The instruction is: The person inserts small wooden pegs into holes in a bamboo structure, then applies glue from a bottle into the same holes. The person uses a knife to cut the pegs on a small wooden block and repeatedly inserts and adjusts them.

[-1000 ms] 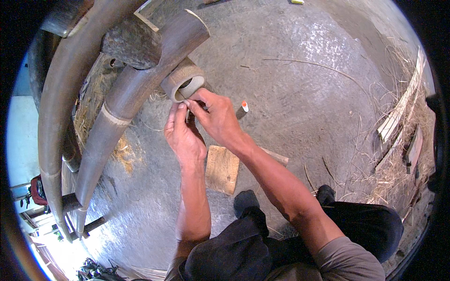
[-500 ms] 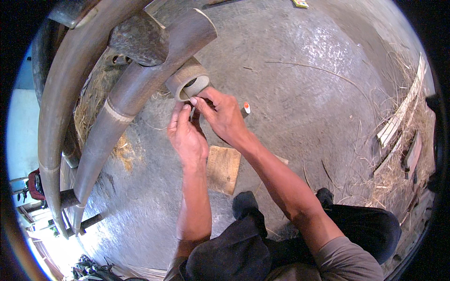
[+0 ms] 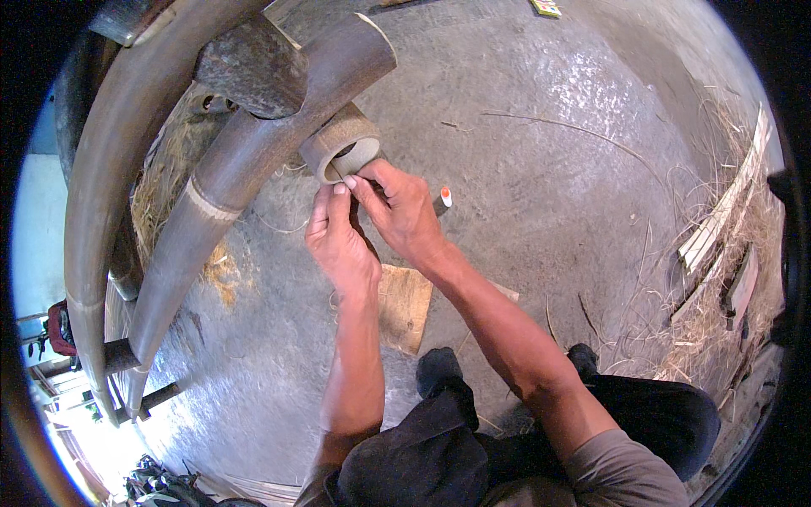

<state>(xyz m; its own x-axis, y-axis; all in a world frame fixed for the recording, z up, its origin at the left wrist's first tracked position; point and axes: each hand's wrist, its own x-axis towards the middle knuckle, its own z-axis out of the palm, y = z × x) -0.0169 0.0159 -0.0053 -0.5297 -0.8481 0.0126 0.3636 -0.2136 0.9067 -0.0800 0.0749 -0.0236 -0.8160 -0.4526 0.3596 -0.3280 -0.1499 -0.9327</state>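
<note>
A short hollow bamboo piece (image 3: 325, 148) joins the side of a thick bamboo pole (image 3: 241, 165), its round open end facing me. Both of my hands meet at the lower rim of that opening. My left hand (image 3: 345, 245) comes from below, thumb and fingers pinched together just under the rim. Over its right side my right hand (image 3: 404, 207) is closed in a pinch, with the thumb tip against the edge. A thin dark line shows inside the opening near the fingertips. Whatever lies between the fingers is too small to make out.
A second thick bamboo pole (image 3: 110, 169) curves along the left, with a dark metal-like block (image 3: 253, 72) between the poles. A small white bottle with an orange tip (image 3: 446, 196) stands right of my hand. A wooden board (image 3: 407, 308) lies below. Split strips (image 3: 726, 198) lie far right.
My hands stay pinched at the rim with almost no movement. The left forearm has shifted slightly to the right, and the view has moved a little.
</note>
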